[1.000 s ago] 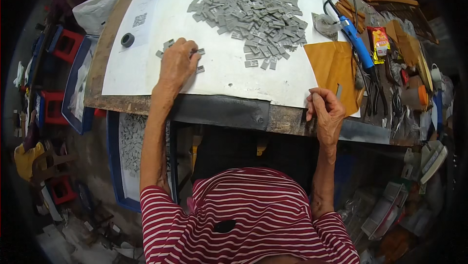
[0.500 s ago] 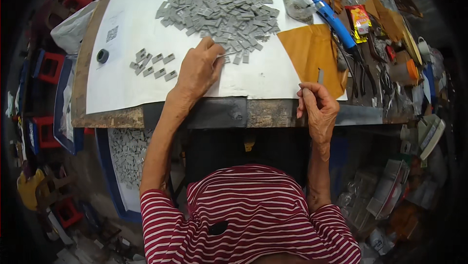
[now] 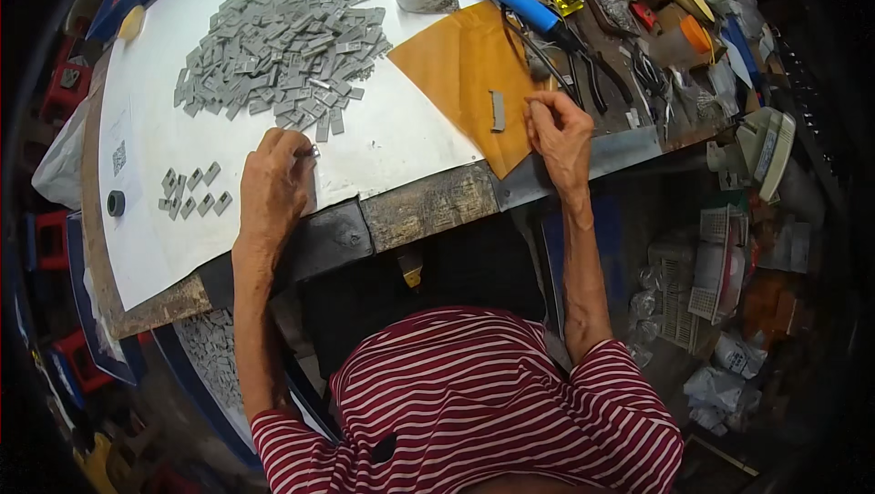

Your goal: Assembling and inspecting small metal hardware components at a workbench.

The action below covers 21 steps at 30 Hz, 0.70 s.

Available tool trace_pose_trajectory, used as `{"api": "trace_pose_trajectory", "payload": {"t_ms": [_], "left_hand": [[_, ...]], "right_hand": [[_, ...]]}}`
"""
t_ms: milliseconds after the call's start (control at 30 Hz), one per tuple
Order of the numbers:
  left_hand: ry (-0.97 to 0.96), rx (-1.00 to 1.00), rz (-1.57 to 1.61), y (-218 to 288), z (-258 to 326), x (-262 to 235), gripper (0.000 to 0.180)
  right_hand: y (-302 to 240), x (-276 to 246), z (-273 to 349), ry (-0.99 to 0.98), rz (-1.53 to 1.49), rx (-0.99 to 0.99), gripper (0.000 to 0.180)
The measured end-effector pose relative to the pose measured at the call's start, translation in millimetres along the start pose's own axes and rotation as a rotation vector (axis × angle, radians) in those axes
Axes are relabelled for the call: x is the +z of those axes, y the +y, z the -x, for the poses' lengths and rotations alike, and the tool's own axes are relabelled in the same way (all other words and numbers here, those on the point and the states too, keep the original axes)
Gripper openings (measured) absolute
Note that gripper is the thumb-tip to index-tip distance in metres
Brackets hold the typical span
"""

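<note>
Over white paper (image 3: 392,143), a grey piece (image 3: 313,151) juts from the left grip (image 3: 275,175).

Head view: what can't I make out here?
All in the head view:
Left hand: whether it grips the piece beside it; the hand hides most fingers.
Right hand: whether its fingers hold anything; too small to tell.
Pile: its lower pieces, covered by upper ones.
Tray: parts hidden by table and left forearm.
</note>
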<state>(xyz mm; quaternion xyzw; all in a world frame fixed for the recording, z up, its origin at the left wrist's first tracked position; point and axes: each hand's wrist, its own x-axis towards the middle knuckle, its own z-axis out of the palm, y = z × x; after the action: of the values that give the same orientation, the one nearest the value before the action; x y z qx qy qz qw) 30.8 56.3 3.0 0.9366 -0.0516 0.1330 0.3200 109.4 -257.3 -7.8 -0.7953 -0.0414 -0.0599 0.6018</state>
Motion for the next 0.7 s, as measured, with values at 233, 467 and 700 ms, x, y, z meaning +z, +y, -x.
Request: {"api": "trace_pose_trajectory", "payload": {"t_ms": [233,467,700], "left_hand": [[-0.059,-0.139,0.129,1,-2,1,0.02],[-0.023,-0.21,0.221,-3,-2,2,0.019],[-0.049,-0.255,0.216,-2,-1,2,0.021]], "right_hand": [[2,6,-19,-0.084,0.351,-0.243,0.011],[-5,9,-30,-0.208,0.49,-0.385,0.01],[-5,6,-38,-0.298,0.65,-0.613,0.006]]}}
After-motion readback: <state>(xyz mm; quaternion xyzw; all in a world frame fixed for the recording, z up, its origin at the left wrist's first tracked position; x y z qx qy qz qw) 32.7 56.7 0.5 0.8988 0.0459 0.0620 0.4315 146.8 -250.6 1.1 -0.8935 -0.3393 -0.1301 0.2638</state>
